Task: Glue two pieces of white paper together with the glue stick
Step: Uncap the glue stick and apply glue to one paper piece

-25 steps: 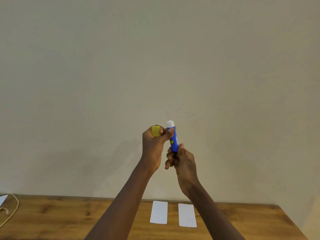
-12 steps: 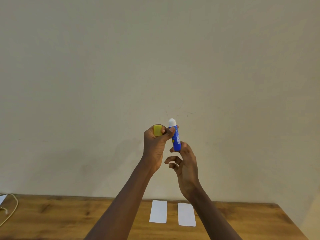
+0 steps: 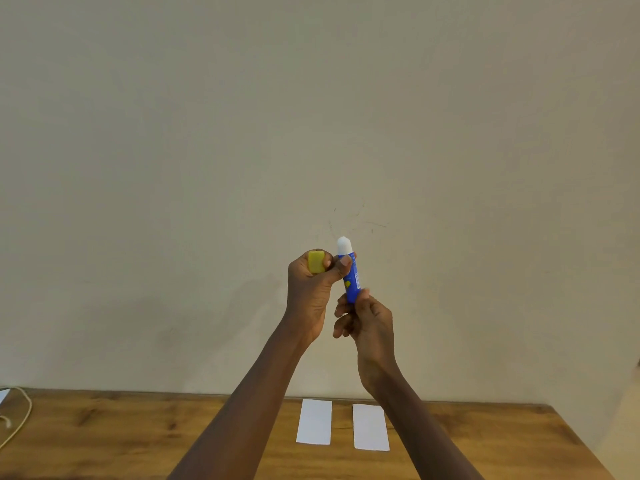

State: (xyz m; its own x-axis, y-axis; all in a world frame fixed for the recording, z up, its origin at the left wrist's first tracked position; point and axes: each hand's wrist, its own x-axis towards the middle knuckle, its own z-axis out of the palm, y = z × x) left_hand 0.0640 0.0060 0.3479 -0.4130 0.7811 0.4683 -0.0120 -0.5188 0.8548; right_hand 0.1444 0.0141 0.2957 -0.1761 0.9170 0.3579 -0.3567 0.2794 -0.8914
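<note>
Filling most of your view is a plain pale wall [image 3: 311, 116], marked with a few faint scratches just above your hands. Below it runs a wooden table [image 3: 121, 434] with a dark, knotty grain.

You hold both arms raised in front of the wall, well above the tabletop, with the hands close together. Your left hand [image 3: 311, 292] has its fingers curled round a yellow cap [image 3: 316, 261], and its thumb reaches across to press on the upper part of the glue stick [image 3: 351, 278]. Your right hand [image 3: 370, 320] sits just below and pinches the bottom end of the stick between thumb and fingers, while its lower fingers curl loosely.

Two white paper strips lie flat on the table near its far edge, side by side with a narrow gap of wood between them: the left sheet [image 3: 314, 421] and the right sheet [image 3: 370, 427]. Both are upright rectangles of much the same size.

The glue stick stands nearly upright, leaning slightly left at the top. Its tube is blue with a small yellow mark and a pale label patch, and it is uncapped, so a rounded white tip [image 3: 344, 244] shows above your thumb.

A thin pale cord [image 3: 20, 417] loops at the table's left edge.
</note>
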